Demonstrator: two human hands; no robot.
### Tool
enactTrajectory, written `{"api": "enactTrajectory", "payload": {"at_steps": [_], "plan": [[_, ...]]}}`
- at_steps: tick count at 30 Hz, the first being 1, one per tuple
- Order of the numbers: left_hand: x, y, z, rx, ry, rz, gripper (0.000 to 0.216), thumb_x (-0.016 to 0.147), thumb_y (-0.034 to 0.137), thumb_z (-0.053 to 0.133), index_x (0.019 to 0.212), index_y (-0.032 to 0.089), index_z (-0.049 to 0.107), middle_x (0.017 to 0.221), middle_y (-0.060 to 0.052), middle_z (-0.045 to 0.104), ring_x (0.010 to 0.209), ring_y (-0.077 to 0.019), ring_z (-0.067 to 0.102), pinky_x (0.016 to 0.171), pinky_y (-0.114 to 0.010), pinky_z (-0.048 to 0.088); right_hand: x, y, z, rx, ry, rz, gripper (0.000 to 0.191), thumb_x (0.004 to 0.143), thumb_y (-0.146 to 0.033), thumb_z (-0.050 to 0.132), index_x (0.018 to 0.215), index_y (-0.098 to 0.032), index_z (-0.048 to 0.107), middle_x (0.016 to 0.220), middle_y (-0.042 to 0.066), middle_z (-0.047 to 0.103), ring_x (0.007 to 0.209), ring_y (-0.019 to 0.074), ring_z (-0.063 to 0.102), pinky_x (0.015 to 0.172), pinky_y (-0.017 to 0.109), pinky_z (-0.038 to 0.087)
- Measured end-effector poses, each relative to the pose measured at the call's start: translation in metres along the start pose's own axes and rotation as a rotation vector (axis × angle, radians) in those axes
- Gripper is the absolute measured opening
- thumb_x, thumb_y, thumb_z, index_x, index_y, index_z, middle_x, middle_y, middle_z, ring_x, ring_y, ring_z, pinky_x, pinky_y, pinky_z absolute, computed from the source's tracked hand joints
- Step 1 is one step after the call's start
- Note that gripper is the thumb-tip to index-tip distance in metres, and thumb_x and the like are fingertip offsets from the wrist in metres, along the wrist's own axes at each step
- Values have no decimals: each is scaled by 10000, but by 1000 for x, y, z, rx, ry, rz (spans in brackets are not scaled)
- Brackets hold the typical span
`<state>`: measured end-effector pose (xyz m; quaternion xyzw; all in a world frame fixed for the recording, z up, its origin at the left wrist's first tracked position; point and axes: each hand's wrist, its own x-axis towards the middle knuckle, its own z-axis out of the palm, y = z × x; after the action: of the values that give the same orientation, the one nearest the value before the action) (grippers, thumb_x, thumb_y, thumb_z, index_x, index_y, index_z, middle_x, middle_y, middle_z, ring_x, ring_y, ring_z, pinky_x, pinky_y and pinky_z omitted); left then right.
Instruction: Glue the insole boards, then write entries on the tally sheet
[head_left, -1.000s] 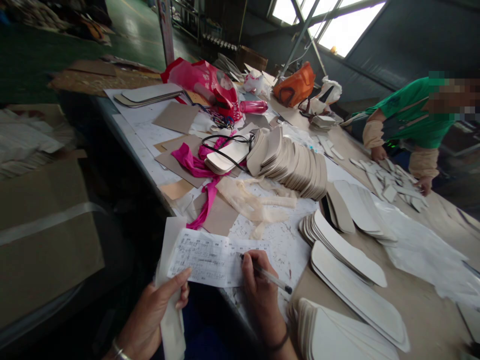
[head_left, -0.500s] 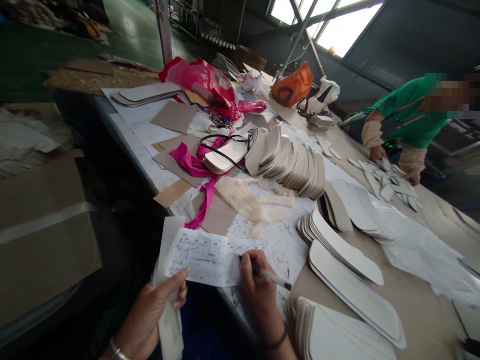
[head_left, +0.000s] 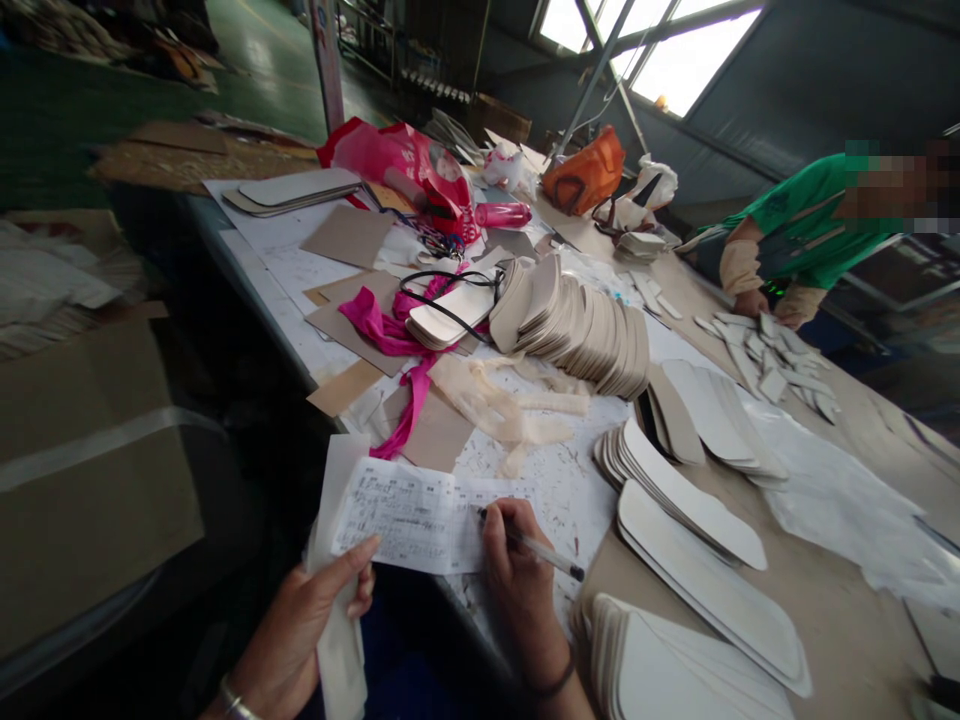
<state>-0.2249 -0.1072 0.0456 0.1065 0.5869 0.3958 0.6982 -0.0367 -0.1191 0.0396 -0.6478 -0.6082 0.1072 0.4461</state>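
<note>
My left hand (head_left: 319,610) is closed on the left edge of an open notebook (head_left: 405,515), thumb on top, with folded pages hanging below. Rows of handwriting fill the notebook's left page, while the right page carries only a little near its upper left. A pen (head_left: 551,557) is pinched in my right hand (head_left: 517,570), its tip on the right page. The notebook lies at the near edge of a table covered in white paper (head_left: 562,490). Just beyond it are a pink cloth strip (head_left: 409,410) and a cream strip of fabric (head_left: 487,400).
Stacks of rounded white board pieces (head_left: 705,590) stand at the right, and a long beige stack (head_left: 577,320) lies ahead. Farther back are a pink bag (head_left: 397,165) and an orange bag (head_left: 585,170). Across the table a person in green (head_left: 810,230) leans over small pieces (head_left: 772,360).
The person across the table has drawn their hands back a little from the small pieces. My hands, the notebook and the pen look almost unmoved.
</note>
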Motion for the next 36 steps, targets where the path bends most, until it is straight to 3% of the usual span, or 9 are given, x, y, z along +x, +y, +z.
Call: {"api": "enactTrajectory", "payload": {"at_steps": [23, 36], "plan": [[-2, 1, 1, -13, -2, -5, 481, 437, 321, 880, 771, 124, 595, 538, 34, 520, 496, -85, 425, 395, -179, 351, -3, 2, 0, -16, -29, 14, 170, 921, -243, 437, 780, -204, 523, 648, -22, 549, 571, 119, 533, 547, 219, 430], [0, 0, 0, -2, -7, 11, 392, 473, 306, 859, 707, 126, 601, 549, 24, 520, 502, -87, 427, 403, -187, 353, -3, 1, -2, -32, 42, -3, 166, 913, -216, 446, 764, -203, 517, 639, -25, 538, 542, 113, 524, 525, 214, 432]]}}
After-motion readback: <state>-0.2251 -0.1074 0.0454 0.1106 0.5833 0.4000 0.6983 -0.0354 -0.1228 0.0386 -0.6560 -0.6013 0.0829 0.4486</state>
